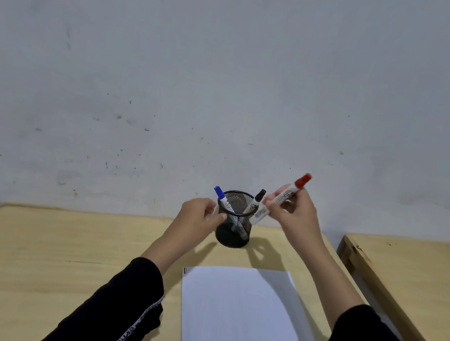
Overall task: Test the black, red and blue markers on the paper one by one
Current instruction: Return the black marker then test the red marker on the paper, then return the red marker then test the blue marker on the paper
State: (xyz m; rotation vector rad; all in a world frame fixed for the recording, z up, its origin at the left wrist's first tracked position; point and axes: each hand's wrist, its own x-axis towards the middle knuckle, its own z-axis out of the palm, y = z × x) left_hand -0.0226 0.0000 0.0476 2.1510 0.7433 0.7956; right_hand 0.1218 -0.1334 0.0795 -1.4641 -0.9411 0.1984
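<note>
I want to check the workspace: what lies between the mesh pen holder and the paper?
Bare wooden table only, crossed by hand shadows, between mesh pen holder and paper, in the head view.

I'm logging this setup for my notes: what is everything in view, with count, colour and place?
Red-capped marker: one, white barrel, held in the right hand above the table.
Blue-capped marker: one, in the cup, leaning left.
Black-capped marker: one, in the cup, leaning right.
Black wire-mesh pen cup: one, far table centre.
White paper sheet: one, near the table's front.
Light wooden table: one; a second at right.
Left hand: beside the cup.
Right hand: black sleeve.
</note>
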